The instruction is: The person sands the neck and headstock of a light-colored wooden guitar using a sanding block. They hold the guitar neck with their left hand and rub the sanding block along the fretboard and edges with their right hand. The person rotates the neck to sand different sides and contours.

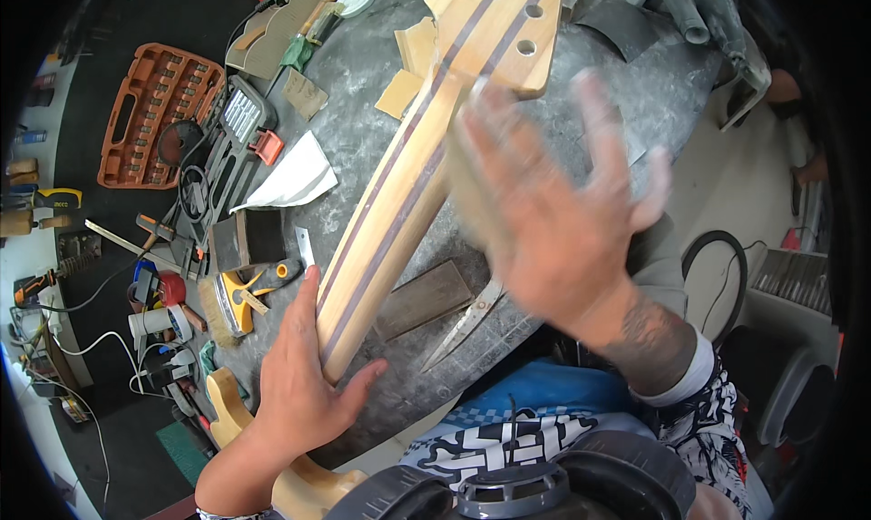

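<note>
Nearest the wearer, at the near left, the left hand (299, 388) was closed around the near end of a guitar neck (399, 171), thumb on its right edge and fingers wrapped over the left edge, a firm hold that steadied it. The neck lay on a grey bench (363, 84). Its long axis ran from that hand at the near left up to the headstock (504, 25) at the far right, so the whole length lay away from the grip, far and right of it. Dark stripes ran down the pale wood.

To the right, the right hand (553, 207) was spread flat and open, fingers splayed, holding nothing that could be seen. It was blurred and sat over the neck's right edge just short of the headstock; contact with the wood could not be confirmed. Of the two, this hand was nearer the far half of the neck; the left held only the near end.

Between the hands, on the bench right of the neck, lay a dark block (422, 298) and scissors (467, 320). Left of the neck were a white cloth (295, 175) and a brush (240, 298). Farther left, off the bench, stood an orange case (154, 112).
</note>
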A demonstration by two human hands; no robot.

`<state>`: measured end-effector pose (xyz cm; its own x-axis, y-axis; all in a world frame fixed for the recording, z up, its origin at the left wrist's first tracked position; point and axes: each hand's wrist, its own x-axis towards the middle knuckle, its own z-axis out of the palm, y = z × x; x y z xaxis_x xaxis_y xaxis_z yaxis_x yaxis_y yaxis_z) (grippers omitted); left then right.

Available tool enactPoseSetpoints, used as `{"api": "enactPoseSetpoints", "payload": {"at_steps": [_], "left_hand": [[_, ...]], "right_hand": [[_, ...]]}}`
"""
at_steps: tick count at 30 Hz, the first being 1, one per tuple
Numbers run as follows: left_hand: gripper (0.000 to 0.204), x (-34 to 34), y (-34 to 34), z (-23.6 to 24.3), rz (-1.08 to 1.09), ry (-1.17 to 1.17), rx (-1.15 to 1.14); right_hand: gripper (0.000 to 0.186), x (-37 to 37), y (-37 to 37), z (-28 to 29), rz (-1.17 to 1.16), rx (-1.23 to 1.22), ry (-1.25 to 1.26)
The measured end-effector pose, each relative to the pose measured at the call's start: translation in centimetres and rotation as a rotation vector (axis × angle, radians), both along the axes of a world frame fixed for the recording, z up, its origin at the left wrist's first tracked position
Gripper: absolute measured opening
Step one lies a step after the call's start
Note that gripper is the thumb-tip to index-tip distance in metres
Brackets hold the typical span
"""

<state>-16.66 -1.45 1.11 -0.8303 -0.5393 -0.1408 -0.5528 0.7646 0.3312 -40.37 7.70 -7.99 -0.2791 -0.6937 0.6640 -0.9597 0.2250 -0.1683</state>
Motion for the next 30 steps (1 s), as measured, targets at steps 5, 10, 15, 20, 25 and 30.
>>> {"api": "enactPoseSetpoints", "payload": {"at_steps": [5, 10, 15, 20, 25, 30], "left_hand": [[0.106, -0.1, 0.1, 0.0, 0.007, -0.013, -0.007], [0.1, 0.0, 0.1, -0.2, 0.01, 0.008, -0.017], [0.1, 0.1, 0.3, -0.1, 0.085, -0.002, 0.025], [0.102, 0.1, 0.4, -0.1, 0.074, -0.009, 0.006], [0.104, 0.2, 0.3, -0.2, 0.059, -0.007, 0.006], [0.105, 0.2, 0.4, -0.2, 0.052, -0.011, -0.007]], "right_hand": [[0.053, -0.8, -0.2, -0.7, -0.022, -0.031, 0.157], [0.048, -0.7, -0.4, -0.3, -0.008, -0.044, 0.1], [0.045, -1.6, -0.1, 0.5, -0.075, -0.012, 0.099], [0.041, -1.0, 0.3, -0.6, -0.065, -0.144, 0.185], [0.038, -0.4, 0.0, -0.1, 0.036, -0.082, 0.183], [0.037, -1.1, -0.3, 0.0, -0.054, -0.06, 0.23]]}}
